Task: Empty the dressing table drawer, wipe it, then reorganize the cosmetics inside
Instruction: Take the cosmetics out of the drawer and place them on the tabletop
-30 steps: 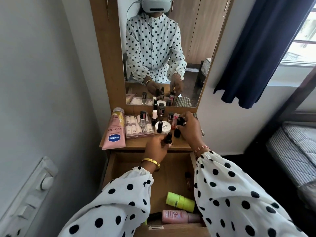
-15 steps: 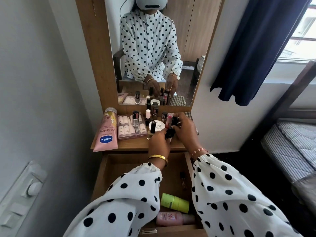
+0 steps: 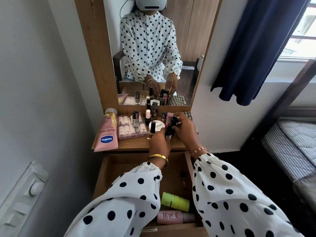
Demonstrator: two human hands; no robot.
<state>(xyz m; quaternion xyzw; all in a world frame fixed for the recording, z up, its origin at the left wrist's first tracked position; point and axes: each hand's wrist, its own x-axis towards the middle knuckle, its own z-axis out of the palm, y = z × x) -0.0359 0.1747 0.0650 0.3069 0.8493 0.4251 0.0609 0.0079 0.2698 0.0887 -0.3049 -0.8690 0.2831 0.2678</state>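
Head view: I see left hand [image 3: 159, 142] and right hand [image 3: 183, 130] both pinching small dark bottles [image 3: 170, 132] on crowded bench [image 3: 136, 145]. Drawer [image 3: 119, 168] open below, green tube [image 3: 175, 201] inside. Risk: nudged neighbours toppling, rolling off.

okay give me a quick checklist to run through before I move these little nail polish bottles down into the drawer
1. Left hand grips a small dark nail polish bottle: ok.
2. Right hand holds small dark bottles: ok; how many, cannot tell.
3. Wooden drawer pulled open: ok.
4. Drawer emptied: not ok; lime green tube and pink bottle lie inside.
5. Drawer wiped: cannot tell.
6. Upright clear polish bottle on the pink nail box, near your hands: not ok, could tip.
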